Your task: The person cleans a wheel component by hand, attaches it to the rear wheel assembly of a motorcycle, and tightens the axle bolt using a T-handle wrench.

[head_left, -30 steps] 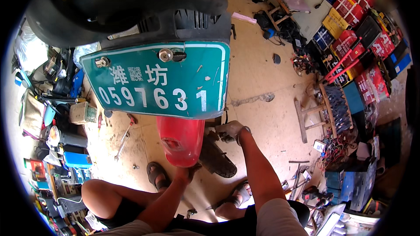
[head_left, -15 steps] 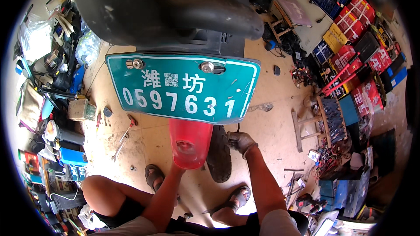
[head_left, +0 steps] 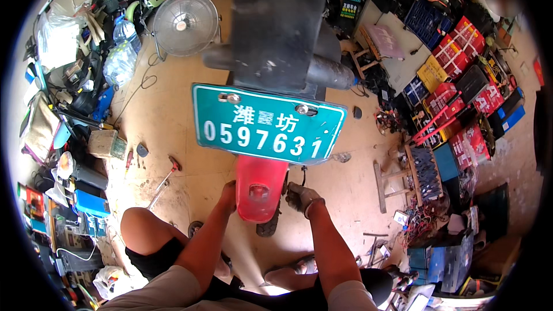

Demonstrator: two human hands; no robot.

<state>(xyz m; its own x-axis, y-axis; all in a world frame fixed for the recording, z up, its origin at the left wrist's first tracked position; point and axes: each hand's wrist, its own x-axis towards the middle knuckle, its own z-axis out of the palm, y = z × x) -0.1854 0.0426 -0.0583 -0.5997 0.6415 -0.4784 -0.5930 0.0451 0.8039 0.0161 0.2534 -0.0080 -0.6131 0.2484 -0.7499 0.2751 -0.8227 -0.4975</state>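
Tyre [head_left: 267, 228] sat partly under the red fender [head_left: 262, 204], long axis fore-aft, just left of the nearer right hand [head_left: 300, 198], whose fingers were curled, hold unclear, while the left hand [head_left: 230, 194] was part-hidden at the red fender's left edge, opening and grip impossible to tell.

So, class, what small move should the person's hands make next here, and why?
Probably steady the black rubber tyre with the left hand: the tyre's lower end pokes out below the glossy red plastic fender, toward the right, the two hands flank that fender, and the right hand is close beside the tyre.
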